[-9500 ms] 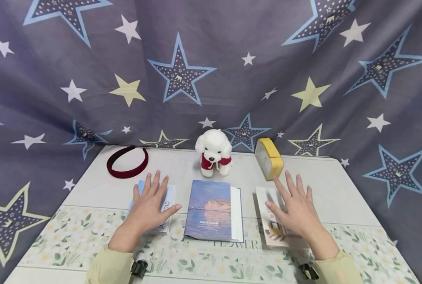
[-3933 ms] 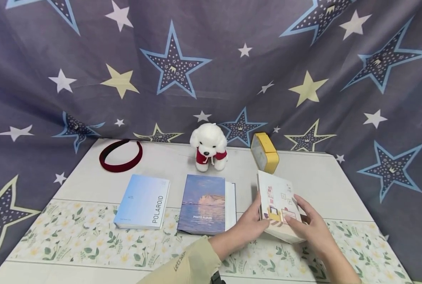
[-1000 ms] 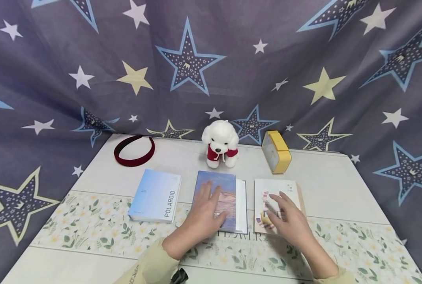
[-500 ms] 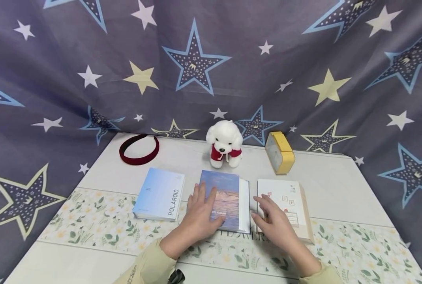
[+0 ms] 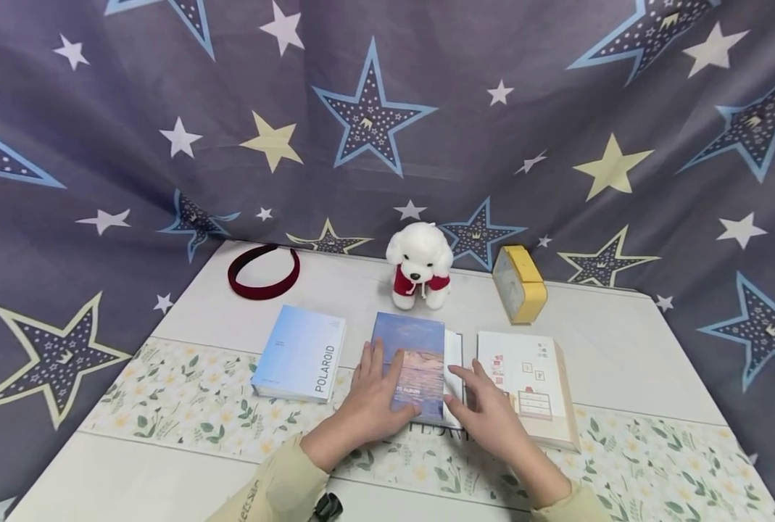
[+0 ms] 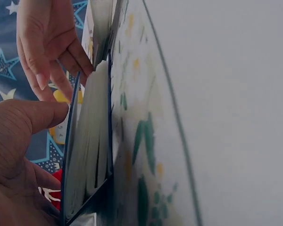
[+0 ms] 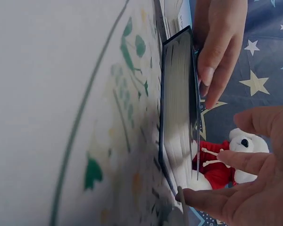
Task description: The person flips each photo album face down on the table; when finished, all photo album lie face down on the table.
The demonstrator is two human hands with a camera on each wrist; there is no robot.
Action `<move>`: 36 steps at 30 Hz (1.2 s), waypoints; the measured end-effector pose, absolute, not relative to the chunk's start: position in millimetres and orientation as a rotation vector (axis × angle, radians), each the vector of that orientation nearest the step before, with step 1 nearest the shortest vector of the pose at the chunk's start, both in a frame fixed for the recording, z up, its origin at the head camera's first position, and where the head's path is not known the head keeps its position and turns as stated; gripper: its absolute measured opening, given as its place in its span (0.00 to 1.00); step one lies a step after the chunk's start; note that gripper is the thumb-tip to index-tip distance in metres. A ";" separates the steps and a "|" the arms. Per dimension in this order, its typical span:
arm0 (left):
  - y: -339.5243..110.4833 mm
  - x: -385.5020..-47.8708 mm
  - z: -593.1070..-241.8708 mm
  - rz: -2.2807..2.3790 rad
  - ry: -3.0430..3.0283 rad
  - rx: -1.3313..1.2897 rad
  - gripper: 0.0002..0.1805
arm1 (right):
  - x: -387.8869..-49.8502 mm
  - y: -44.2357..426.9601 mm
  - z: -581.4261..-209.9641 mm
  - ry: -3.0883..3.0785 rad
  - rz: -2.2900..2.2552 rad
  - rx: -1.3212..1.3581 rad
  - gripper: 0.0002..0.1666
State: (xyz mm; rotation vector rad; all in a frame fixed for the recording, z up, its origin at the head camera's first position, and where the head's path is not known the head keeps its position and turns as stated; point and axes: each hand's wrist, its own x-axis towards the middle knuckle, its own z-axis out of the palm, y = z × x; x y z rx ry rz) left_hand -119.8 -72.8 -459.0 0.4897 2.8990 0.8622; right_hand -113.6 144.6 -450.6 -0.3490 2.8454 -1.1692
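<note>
A photo album with a seaside painting on its cover lies in the middle of the table in the head view. My left hand rests on the left part of that cover with fingers extended. At the album's right edge is my right hand, fingers loosely spread. In the right wrist view, one of its fingertips touches the edge near the white pages. The front cover stands slightly apart from the pages there. To the right lies a thick white illustrated book; on the left lies a blue POLAROID album.
Behind the books stand a white plush dog in a red top and a yellow box-shaped object. A dark red headband lies at the back left. The table has a flowered strip, with a starry curtain behind.
Both hands earlier held the illustrated book raised; it now lies flat. My left hand came to the middle album's cover, and my right hand slid left from the illustrated book to the album's edge.
</note>
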 end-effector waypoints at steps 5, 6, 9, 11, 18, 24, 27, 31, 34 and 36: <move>-72.4 -120.9 -459.0 0.830 2.901 0.495 0.51 | -115.1 140.8 -449.5 2.837 -1.157 -0.343 0.29; -72.3 -121.4 -458.8 0.827 2.901 0.495 0.51 | -115.4 140.2 -449.4 2.836 -1.159 -0.338 0.29; -72.5 -122.2 -458.4 0.829 2.901 0.497 0.51 | -116.7 138.4 -448.9 2.811 -1.198 -0.304 0.28; -73.0 -122.8 -458.4 0.845 2.897 0.497 0.51 | -117.5 137.3 -448.2 2.768 -1.262 -0.269 0.27; -76.0 -122.9 -462.8 0.924 2.868 0.472 0.51 | -118.6 140.1 -442.6 2.458 -1.574 -0.073 0.26; -77.5 -121.7 -465.4 1.005 2.820 0.439 0.52 | -118.3 145.9 -437.4 2.224 -1.796 -0.002 0.27; -78.3 -122.1 -465.9 1.044 2.800 0.423 0.52 | -119.4 147.1 -436.2 2.137 -1.893 0.029 0.28; -80.5 -123.4 -466.8 1.096 2.771 0.411 0.52 | -121.0 147.6 -435.3 2.042 -1.977 0.076 0.30; -82.0 -124.2 -467.6 1.141 2.744 0.403 0.53 | -120.9 147.7 -434.1 1.985 -2.007 0.099 0.32; -82.5 -124.6 -468.1 1.167 2.731 0.394 0.54 | -120.2 147.7 -433.0 1.978 -2.012 0.104 0.32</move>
